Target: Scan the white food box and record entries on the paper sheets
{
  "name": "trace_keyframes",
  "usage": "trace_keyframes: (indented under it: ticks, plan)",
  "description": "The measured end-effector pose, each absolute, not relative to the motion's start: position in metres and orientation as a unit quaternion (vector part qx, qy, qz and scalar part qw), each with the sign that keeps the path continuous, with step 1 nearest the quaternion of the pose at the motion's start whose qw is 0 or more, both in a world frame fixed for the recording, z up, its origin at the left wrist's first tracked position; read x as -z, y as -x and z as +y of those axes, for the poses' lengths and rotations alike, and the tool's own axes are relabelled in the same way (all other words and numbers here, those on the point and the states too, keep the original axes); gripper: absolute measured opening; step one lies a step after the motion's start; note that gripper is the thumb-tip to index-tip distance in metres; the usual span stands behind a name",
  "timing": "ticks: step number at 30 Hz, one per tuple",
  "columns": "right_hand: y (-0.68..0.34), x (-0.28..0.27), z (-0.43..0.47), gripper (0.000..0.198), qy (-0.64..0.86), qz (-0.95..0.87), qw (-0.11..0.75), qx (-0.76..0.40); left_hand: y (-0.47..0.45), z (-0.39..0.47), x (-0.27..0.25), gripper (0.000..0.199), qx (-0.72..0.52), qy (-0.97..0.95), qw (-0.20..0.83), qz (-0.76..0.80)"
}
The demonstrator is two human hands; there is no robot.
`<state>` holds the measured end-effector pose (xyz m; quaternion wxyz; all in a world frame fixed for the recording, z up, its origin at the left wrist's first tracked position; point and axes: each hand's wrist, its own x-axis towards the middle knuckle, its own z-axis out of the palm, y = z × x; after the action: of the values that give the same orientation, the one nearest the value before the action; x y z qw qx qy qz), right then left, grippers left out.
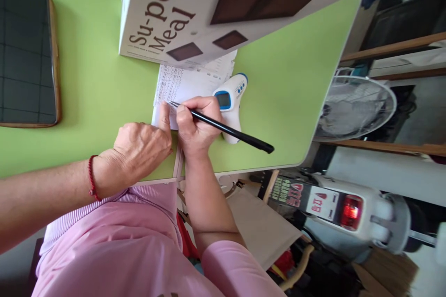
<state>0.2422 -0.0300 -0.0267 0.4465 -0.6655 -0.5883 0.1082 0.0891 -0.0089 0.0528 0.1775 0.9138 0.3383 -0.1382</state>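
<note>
My right hand (198, 123) is closed around a black pen (240, 134). The pen's tip rests at a sheet of paper (195, 81) with rows of small handwriting along its left part. My left hand (142, 146) presses its outstretched index finger on the paper beside the pen tip, its other fingers curled and holding nothing that I can see. Just past my right hand lies a white and blue infrared thermometer (240, 88), partly covered by that hand. A large white box (146, 14) printed "Su-per Meal" stands over the paper's far edge and hides part of it.
A dark-screened device in a brown case (28, 55) lies at the left of the green table (278, 74). Beyond the table's right edge are a white fan (358, 106), a white scooter (376, 213) with a lit red light, and a beige chair seat (261, 222).
</note>
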Motion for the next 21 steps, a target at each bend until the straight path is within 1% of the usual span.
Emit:
trace_keyframes:
  ticks: [6,12,17,21]
  plan:
    - [-0.2403,0.0262,-0.028,0.025,0.671,-0.589,0.439,-0.104,-0.0908,-0.0074,-0.0544,0.056,0.167,-0.911,0.178,0.331]
    - [-0.2375,0.0245,-0.0265,0.022,0.67,-0.586,0.446,-0.091,-0.0884,-0.0065,-0.0585,0.053,0.136,-0.91,0.198,0.337]
    - [-0.2369,0.023,-0.0261,0.021,0.675,-0.584,0.439,-0.105,-0.0881,-0.0057,-0.0598,0.062,0.143,-0.911,0.195,0.334]
    - [-0.2358,0.0215,-0.0252,0.023,0.675,-0.587,0.437,-0.089,-0.088,-0.0058,-0.061,0.062,0.155,-0.91,0.196,0.33]
